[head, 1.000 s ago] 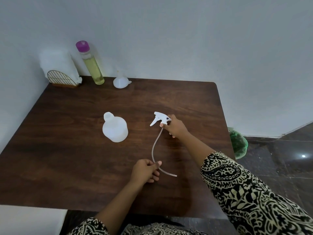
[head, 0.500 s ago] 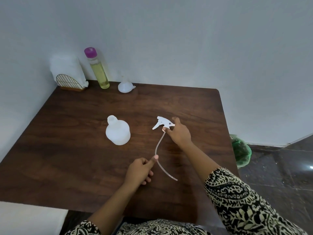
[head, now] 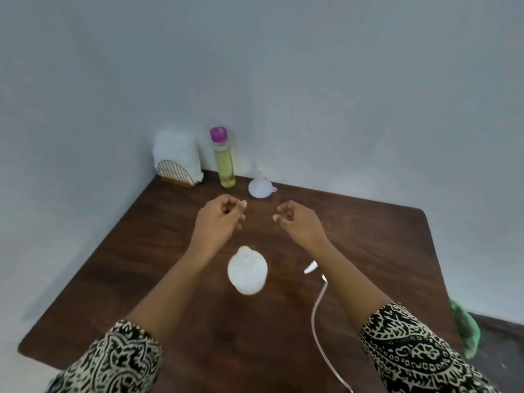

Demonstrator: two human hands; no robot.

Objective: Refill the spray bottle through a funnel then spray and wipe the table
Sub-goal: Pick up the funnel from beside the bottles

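A white spray bottle (head: 247, 275) stands uncapped in the middle of the dark wooden table (head: 368, 251). Its white trigger head (head: 311, 267) lies to the right, mostly hidden under my right forearm, with its clear tube (head: 317, 321) trailing toward me. A white funnel (head: 260, 188) sits upside down at the back, beside a tall bottle of yellow liquid (head: 223, 160) with a purple cap. My left hand (head: 222, 219) and my right hand (head: 297, 222) hover above the table in front of the funnel, fingers loosely curled, holding nothing.
A wire holder with white napkins (head: 177, 160) stands in the back left corner against the wall. A green bag (head: 465, 327) sits on the floor past the table's right edge.
Both hands let go of the trigger head and tube and moved forward toward the funnel. The view tilted up and came closer to the table's back.
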